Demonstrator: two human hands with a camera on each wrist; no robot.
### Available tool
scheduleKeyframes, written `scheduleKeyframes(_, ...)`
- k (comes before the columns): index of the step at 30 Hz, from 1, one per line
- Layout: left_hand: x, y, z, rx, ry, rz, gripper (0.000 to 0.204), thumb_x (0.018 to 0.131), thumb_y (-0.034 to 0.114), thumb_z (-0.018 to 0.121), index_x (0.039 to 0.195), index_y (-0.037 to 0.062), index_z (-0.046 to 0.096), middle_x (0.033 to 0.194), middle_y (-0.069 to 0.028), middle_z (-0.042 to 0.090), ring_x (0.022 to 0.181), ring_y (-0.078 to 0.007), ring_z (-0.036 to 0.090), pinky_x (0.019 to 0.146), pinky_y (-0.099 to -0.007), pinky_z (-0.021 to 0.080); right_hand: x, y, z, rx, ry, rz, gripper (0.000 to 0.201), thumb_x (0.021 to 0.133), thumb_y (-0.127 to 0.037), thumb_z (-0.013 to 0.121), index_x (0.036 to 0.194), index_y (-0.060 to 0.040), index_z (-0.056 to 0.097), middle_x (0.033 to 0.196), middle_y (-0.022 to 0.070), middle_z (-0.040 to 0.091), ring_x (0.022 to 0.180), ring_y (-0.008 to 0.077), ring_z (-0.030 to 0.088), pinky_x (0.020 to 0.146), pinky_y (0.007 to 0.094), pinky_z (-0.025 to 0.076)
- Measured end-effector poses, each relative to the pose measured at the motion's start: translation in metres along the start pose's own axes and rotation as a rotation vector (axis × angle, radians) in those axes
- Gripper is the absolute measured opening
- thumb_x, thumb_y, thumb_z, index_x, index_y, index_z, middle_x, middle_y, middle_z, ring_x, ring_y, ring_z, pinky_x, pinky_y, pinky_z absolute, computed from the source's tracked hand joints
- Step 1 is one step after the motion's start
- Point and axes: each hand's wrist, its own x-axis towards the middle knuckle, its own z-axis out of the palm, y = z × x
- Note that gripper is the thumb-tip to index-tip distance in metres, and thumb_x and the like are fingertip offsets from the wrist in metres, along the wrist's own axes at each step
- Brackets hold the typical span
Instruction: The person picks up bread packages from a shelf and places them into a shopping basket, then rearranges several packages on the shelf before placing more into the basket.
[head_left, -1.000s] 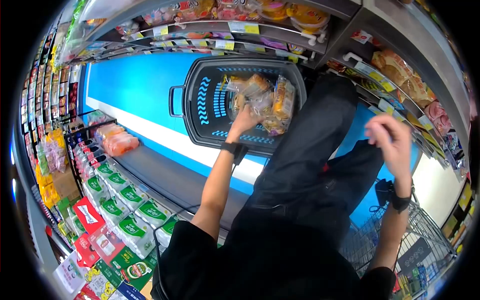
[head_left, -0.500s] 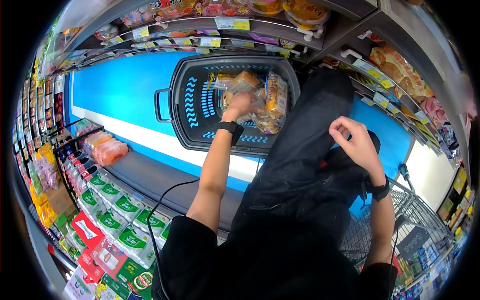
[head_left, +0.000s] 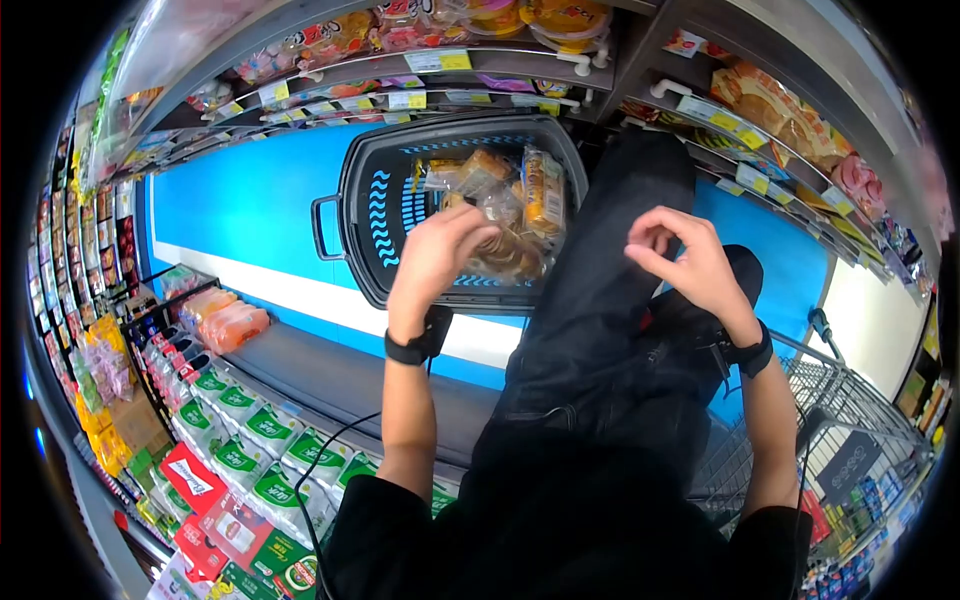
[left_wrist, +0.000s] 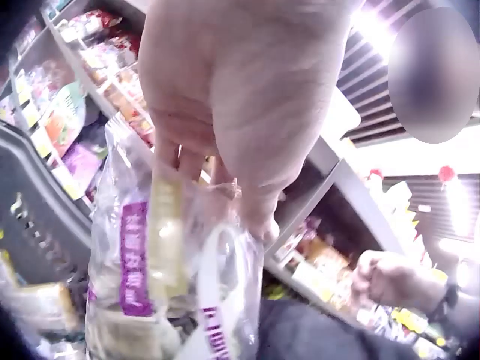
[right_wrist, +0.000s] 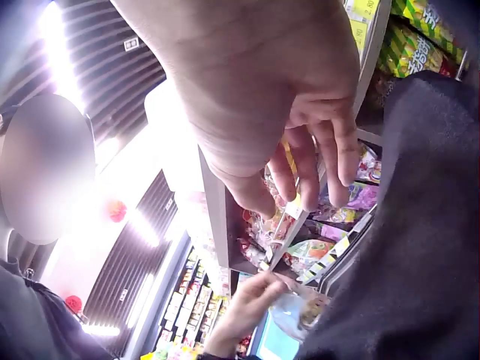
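Note:
My left hand (head_left: 432, 258) pinches the top of a clear plastic bag of brown baked goods (head_left: 512, 254), held over the front of a black shopping basket (head_left: 356, 235). In the left wrist view the bag hangs below the fingers, with a purple strip of print (left_wrist: 136, 259) down its side. Inside the basket, an orange-yellow packet (head_left: 543, 195) and a wrapped bread (head_left: 485, 168) lie towards the back right. Over the dark trousers, my right hand (head_left: 690, 262) hovers with loosely bent fingers and holds nothing.
Shelves of packaged snacks (head_left: 340, 42) run along the back, and more with bread (head_left: 775, 110) stand on the right. A wire trolley (head_left: 850, 400) is at the lower right. Stacked green-and-white packs (head_left: 240, 455) and a red box (head_left: 192, 478) fill the lower left.
My left hand has come up from among the packets towards me, bringing the clear bag with it. My right hand has moved in over the legs from farther right.

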Motion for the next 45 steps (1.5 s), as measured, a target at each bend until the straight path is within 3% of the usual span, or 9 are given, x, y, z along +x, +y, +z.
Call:
scheduleKeyframes(7,0.023,0.094,-0.056,0.107,0.114,0.078,0.014,0.085,0.015,0.068,0.085,0.0016,0.065,0.073,-0.0117,0.056,0.061,-0.0291,0.057,0.054,-0.0347,0.043,0.008,-0.031,0.033,0.143,-0.175,-0.118,0.069,0.076,-0.035,0.08,0.129,-0.0026,0.05,0.122,0.0157,0.061,0.111,0.0264,0.061,0.09,0.0359,0.047)
scheduleKeyframes(10,0.038,0.11,-0.057,-0.008,0.125,0.196,0.013,0.088,0.017,0.066,0.084,0.005,0.063,0.073,-0.0109,0.057,0.062,-0.0314,0.059,0.053,-0.0343,0.045,0.002,-0.045,0.044,0.074,-0.214,-0.078,0.088,0.068,-0.041,0.084,0.134,0.0005,0.044,0.12,0.0221,0.06,0.111,0.0335,0.061,0.095,0.0371,0.046)
scheduleKeyframes(12,0.052,0.111,-0.05,-0.254,0.102,0.064,0.017,0.095,0.013,0.058,0.086,-0.0019,0.062,0.072,-0.0068,0.059,0.062,-0.0154,0.058,0.058,-0.0292,0.046,-0.001,-0.046,0.042,0.162,-0.197,-0.023,0.086,0.067,-0.043,0.084,0.13,0.0016,0.045,0.117,0.0227,0.062,0.108,0.0353,0.062,0.092,0.0369,0.047)
scheduleKeyframes(15,0.072,0.063,0.001,-0.735,0.464,-0.108,0.024,0.101,0.019,0.05,0.091,-0.0011,0.058,0.075,-0.0043,0.061,0.067,-0.0091,0.055,0.063,-0.0253,0.047,-0.013,-0.018,0.03,0.163,0.022,0.1,0.069,0.07,-0.038,0.083,0.117,0.0007,0.049,0.106,0.0195,0.065,0.101,0.0281,0.065,0.087,0.0358,0.049)
scheduleKeyframes(19,0.058,-0.037,0.083,0.056,0.112,0.186,0.045,0.076,0.006,0.065,0.12,0.0045,0.054,0.115,-0.0238,0.057,0.106,-0.0446,0.054,0.088,-0.0471,0.046,-0.045,-0.034,-0.055,0.487,0.397,0.01,0.075,0.074,-0.011,0.081,0.134,0.001,0.038,0.13,0.0091,0.051,0.117,0.0165,0.05,0.102,0.0313,0.038)
scheduleKeyframes(22,0.023,-0.06,0.133,0.36,-0.381,0.111,0.077,0.068,0.002,0.068,0.139,0.012,0.041,0.138,-0.0214,0.042,0.122,-0.0434,0.044,0.101,-0.0466,0.042,-0.084,-0.057,-0.139,0.445,0.697,-0.199,0.074,0.071,-0.007,0.081,0.134,0.0001,0.043,0.122,0.0089,0.057,0.112,0.0166,0.056,0.101,0.0345,0.043)
scheduleKeyframes(28,0.01,-0.066,0.172,0.422,-0.229,0.049,0.08,0.067,-0.001,0.068,0.141,0.0143,0.04,0.147,-0.0198,0.033,0.111,-0.0407,0.054,0.087,-0.0436,0.052,-0.094,-0.12,-0.281,0.321,1.024,-0.649,0.061,0.078,0.002,0.068,0.133,0.0,0.04,0.117,0.0103,0.058,0.104,0.0207,0.059,0.094,0.0355,0.048)
scheduleKeyframes(34,0.024,-0.059,0.159,0.476,-0.218,0.11,0.046,0.075,0.004,0.065,0.119,0.0096,0.05,0.134,-0.016,0.048,0.089,-0.0371,0.064,0.069,-0.0448,0.054,-0.048,-0.085,-0.369,-0.183,1.173,0.093,0.085,0.076,-0.025,0.078,0.138,0.0053,0.029,0.12,0.0173,0.055,0.106,0.0233,0.058,0.088,0.0343,0.05)
scheduleKeyframes(45,0.028,-0.044,0.134,0.343,0.063,0.19,0.025,0.089,0.018,0.06,0.111,0.0083,0.058,0.121,-0.0113,0.056,0.083,-0.0331,0.066,0.065,-0.0425,0.055,-0.037,-0.076,-0.351,-0.795,1.241,0.275,0.094,0.07,-0.052,0.077,0.122,0.015,0.038,0.106,0.0363,0.061,0.105,0.0438,0.061,0.091,0.0432,0.049)
